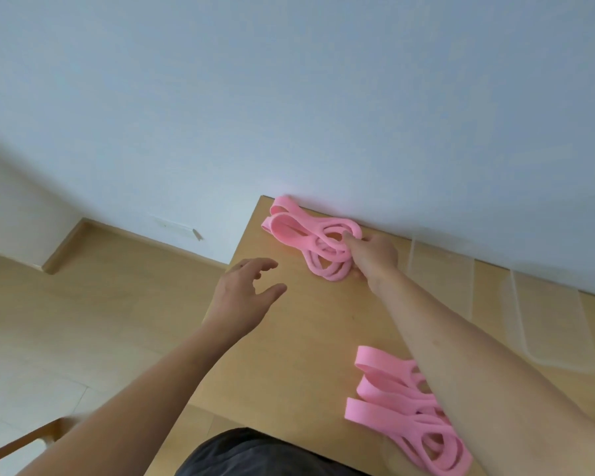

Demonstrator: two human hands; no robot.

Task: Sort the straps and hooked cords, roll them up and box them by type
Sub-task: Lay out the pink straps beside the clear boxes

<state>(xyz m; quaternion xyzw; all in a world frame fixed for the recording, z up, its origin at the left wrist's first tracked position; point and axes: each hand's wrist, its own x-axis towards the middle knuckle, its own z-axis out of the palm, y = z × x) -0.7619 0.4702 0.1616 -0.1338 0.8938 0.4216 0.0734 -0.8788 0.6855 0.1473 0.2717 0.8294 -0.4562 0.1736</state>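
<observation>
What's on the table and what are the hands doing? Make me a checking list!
Surface: wooden table against a pale wall.
Job's things: far pink strap pile in the table's corner by the wall; near pink strap pile by the front edge, partly under the right forearm; clear plastic lids lying flat on the right.
Clutter: nothing seen.
Hands: right hand on the far pile, fingers pinching a strap; left hand in the air, fingers spread, holding nothing.
Cables: nothing seen.
Surroundings: wood floor, part of a chair bottom left.
</observation>
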